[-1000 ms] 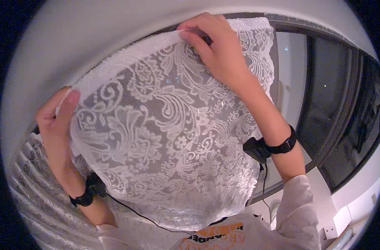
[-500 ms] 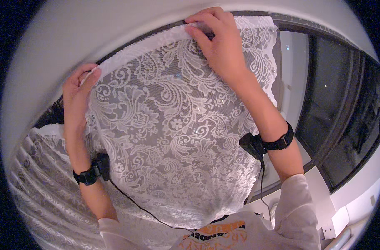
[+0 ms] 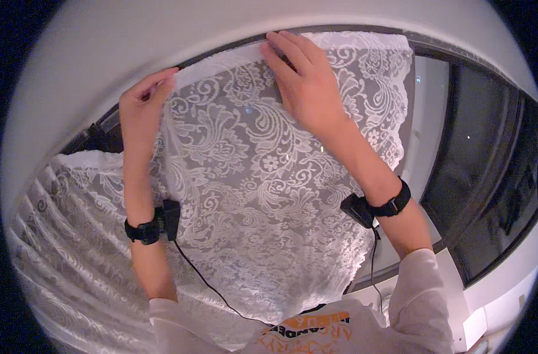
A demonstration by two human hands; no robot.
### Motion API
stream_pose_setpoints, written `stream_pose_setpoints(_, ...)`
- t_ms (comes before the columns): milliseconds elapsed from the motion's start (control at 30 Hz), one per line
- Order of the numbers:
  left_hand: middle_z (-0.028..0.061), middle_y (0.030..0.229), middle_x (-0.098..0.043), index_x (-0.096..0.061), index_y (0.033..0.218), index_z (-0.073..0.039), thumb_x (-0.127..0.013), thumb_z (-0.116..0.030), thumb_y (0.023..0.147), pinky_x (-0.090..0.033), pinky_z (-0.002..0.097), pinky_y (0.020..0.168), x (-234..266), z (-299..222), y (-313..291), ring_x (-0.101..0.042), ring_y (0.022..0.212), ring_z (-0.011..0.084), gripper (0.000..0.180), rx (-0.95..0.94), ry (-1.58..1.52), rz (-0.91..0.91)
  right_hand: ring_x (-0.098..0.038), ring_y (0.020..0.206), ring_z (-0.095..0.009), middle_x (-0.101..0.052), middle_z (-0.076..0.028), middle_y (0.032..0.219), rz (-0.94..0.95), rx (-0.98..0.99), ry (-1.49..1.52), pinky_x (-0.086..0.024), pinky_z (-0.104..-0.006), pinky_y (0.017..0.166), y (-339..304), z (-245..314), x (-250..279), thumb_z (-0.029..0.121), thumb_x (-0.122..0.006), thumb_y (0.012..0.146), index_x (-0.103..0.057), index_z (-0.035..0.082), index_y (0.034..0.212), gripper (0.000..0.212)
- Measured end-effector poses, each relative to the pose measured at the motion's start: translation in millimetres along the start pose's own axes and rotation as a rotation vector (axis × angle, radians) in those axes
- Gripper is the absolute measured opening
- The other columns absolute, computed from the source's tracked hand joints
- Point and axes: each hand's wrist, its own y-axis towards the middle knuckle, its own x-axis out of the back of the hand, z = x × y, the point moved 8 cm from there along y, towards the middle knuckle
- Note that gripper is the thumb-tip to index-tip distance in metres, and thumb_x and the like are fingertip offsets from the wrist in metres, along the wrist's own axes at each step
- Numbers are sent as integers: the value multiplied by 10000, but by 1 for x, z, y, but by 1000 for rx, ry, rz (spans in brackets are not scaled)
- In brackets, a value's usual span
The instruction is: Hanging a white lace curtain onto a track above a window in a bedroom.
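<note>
A white lace curtain [image 3: 239,171] with a leaf and flower pattern hangs in front of me, its plain top hem running along a dark window frame. My left hand [image 3: 144,109] is closed at the upper left of this raised stretch, thumb and fingers pinching the hem. Farther right, my right hand [image 3: 309,82] is closed on the same hem, its fingertips up against the dark frame and its thumb lower on the cloth. Left of my left forearm, the curtain drops lower and hangs in loose folds.
Uncovered dark window panes [image 3: 481,147] stand to the right of the curtain. A pale wall [image 3: 221,23] curves above the frame. Each wrist carries a black strap with a small box, and a thin black cable [image 3: 207,280] runs down from the left one.
My left hand has shifted right and up along the hem, closer to my right hand. The right hand stays at the hem, its fingers slightly rearranged. The whole view has shifted a little.
</note>
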Motion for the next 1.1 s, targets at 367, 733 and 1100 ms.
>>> stream_pose_setpoints(367,-29,754,-665,-735,1026,-50,-716,-181,857,-368,222,531,24,-1,3,-448,591,45,215,-274,230,-103,-377,1359,-298,-437,-177,1434,186,73,-27,-268,-461,1138,14,49,-31,168,-509,822,-480,-36,1321,540)
stream_pose_setpoints(733,18,721,-618,-697,966,-20,-711,-182,843,-428,253,609,73,8,-13,-496,627,93,205,-73,328,74,-360,1373,-287,-413,-174,1458,213,194,-1,-220,-465,1159,33,111,-72,211,-454,856,-471,-34,1337,541)
stream_pose_setpoints(1100,101,848,-698,-689,953,-49,-689,-257,869,-495,294,734,95,10,-20,-638,744,183,224,-112,658,-138,-290,1414,-293,-362,-170,1493,259,140,-32,-141,-518,1170,42,143,-99,212,-440,871,-440,-26,1370,552)
